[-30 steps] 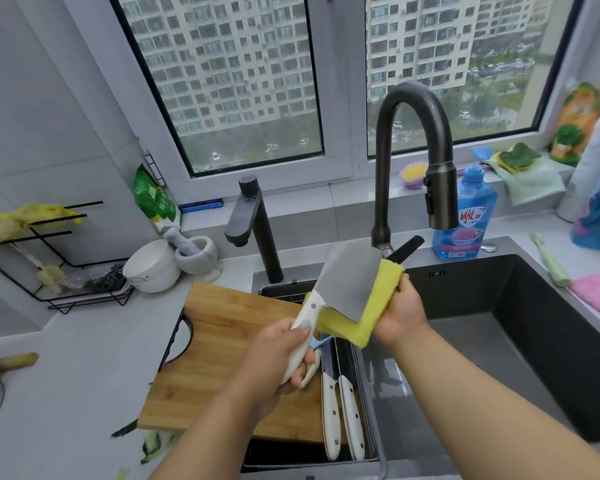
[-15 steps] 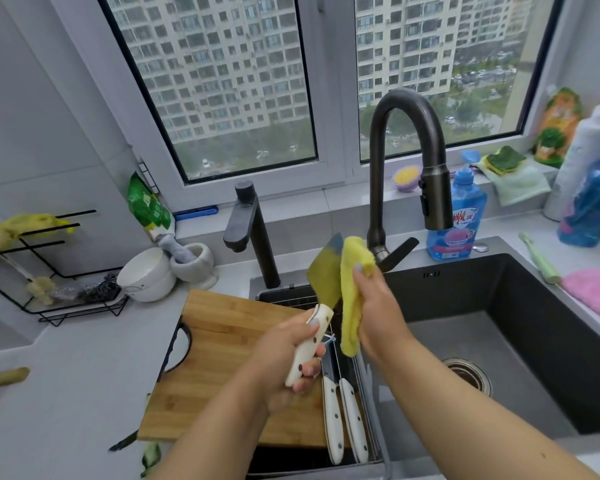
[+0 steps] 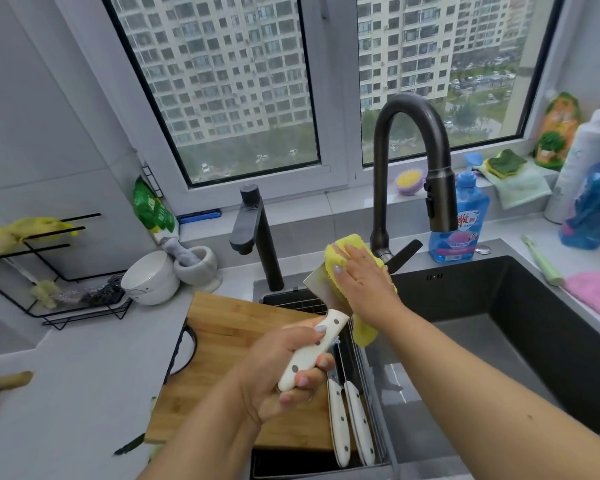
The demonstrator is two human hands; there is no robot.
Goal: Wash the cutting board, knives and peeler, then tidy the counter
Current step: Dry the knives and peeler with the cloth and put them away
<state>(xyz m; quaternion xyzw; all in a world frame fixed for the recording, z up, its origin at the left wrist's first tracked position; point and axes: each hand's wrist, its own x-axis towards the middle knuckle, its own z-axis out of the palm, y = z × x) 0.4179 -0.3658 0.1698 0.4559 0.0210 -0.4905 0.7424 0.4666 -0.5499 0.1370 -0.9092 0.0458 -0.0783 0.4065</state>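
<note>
My left hand (image 3: 284, 368) grips the white handle of a cleaver (image 3: 321, 289), its blade pointing up and away over the sink's left edge. With straight fingers, my right hand (image 3: 364, 278) presses a yellow cloth (image 3: 343, 258) flat against the blade, hiding most of it. The cloth's lower end hangs below the blade. The bamboo cutting board (image 3: 229, 341) lies across the counter edge and the drain rack (image 3: 347, 351). Two white-handled knives (image 3: 349, 420) lie in that rack beside the board. I cannot make out the peeler.
The dark sink (image 3: 520, 344) lies to the right, the tall faucet (image 3: 413, 161) behind the hands, a blue detergent bottle (image 3: 463, 223) beside it. A pink cloth (image 3: 596, 292) lies on the right counter. Bowl (image 3: 149, 278), mortar (image 3: 198, 265) and wire rack (image 3: 49, 271) stand at left. Green scraps (image 3: 149, 445) lie near the board.
The cleaver's blade has turned from edge-on to flat under the cloth. My right hand has moved up the blade and now presses the cloth with flat fingers.
</note>
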